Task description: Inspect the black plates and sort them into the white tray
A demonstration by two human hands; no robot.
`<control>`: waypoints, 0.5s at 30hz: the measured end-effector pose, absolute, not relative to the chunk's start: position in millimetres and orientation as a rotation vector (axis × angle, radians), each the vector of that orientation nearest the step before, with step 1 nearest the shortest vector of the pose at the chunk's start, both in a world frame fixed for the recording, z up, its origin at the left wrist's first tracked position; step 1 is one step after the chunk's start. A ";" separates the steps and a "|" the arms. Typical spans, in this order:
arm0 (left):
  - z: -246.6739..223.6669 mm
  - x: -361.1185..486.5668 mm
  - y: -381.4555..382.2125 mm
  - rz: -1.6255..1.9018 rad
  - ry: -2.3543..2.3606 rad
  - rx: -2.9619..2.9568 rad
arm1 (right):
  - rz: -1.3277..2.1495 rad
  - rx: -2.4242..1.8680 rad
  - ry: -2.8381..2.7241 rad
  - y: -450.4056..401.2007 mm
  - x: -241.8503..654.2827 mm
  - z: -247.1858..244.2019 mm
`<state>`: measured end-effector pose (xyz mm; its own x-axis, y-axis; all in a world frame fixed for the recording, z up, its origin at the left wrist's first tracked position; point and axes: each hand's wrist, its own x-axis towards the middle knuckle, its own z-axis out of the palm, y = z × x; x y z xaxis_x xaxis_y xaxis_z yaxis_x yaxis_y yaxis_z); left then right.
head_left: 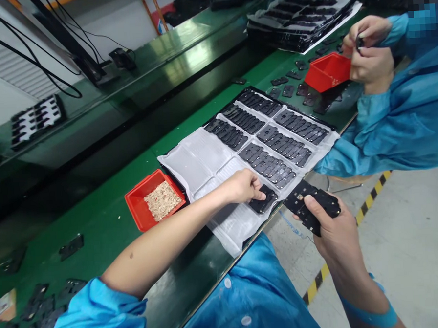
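Observation:
My left hand (pixel 244 186) reaches over the lined tray (pixel 189 160), its fingers pinched at the edge of a flat black plastic part (pixel 264 201) lying in a front compartment. My right hand (pixel 334 229) is closed round a stack of similar black plastic parts (pixel 309 203), just off the tray's right corner, with the thumb on top. Overlapping rows of black parts (pixel 266 161) fill the tray's far and right compartments. White liner shows bare in the near left ones.
A red bin (pixel 133 210) of small brass-coloured pieces stands left of the tray. Loose black parts (pixel 39 305) lie at the lower left. At the right, a co-worker's hands (pixel 371 58) hold a small dark part by another red bin (pixel 324 75). Stacked trays (pixel 289 30) stand behind.

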<state>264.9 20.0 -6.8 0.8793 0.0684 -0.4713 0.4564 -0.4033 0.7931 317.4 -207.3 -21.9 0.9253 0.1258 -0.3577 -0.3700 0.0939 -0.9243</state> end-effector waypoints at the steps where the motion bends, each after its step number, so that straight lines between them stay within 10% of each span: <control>1: -11.4 267.5 19.7 -0.438 0.391 1.990 | 0.381 -1.436 0.205 -208.3 316.1 -22.4; 15: 1.6 270.6 11.2 -0.308 0.426 2.116 | 0.453 -1.455 0.168 -200.3 310.9 -29.9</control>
